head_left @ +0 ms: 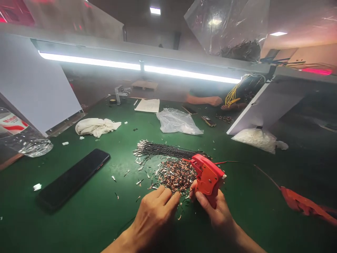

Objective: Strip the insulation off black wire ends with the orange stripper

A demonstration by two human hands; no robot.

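Note:
My right hand (216, 207) is wrapped round the handle of a red pistol-shaped wire stripper (209, 175), its jaws pointing left over the pile. My left hand (159, 209) is closed, fingers curled beside the near edge of the pile. A thin black wire (126, 225) runs out on the left side of this hand; its end at the fingertips is hard to see. In front of both hands lies a heap of short copper-ended wire scraps (176, 175). Behind the heap rests a bundle of black wires (165, 149) with metal terminals at its left end.
A black phone (75, 177) and a plastic bottle (23, 135) are on the left. Farther back are a white cloth (96, 126), a notebook (147, 105) and a clear plastic bag (179, 121). Red cloth (302, 202) lies right. Another person's hand (216, 101) shows across the table.

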